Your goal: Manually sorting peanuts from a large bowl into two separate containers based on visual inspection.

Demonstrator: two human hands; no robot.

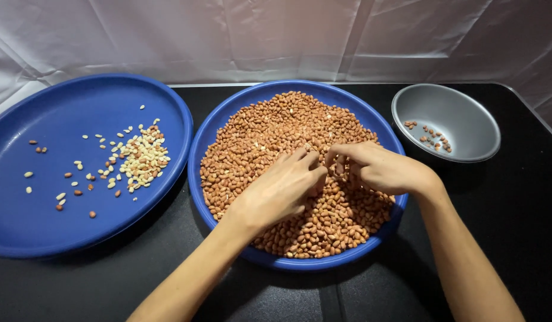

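The left hand (pixel 282 191) and right hand (pixel 377 170) are rested on the peanuts (pixel 276 131) heaped in the centre blue tray (pixel 198 149), fingertips pinched together. Whether a nut is gripped cannot be told. Skinned kernels (pixel 142 158) are seen in the left blue tray (pixel 61 232); a grey bowl (pixel 461 119) sits upper right.

Reddish-brown peanuts (pixel 276 131) in a blue plate (pixel 207 140); pale cream skinless peanuts (pixel 142 158) on a second blue plate (pixel 61 113); grey metal bowl (pixel 461 113); black table (pixel 515 197); white creased backdrop (pixel 276 36).

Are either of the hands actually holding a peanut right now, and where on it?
Cannot be told. Both the left hand and right hand rest with curled fingertips meeting over the red-brown peanuts in the middle round blue plastic tray; any grip is hidden.
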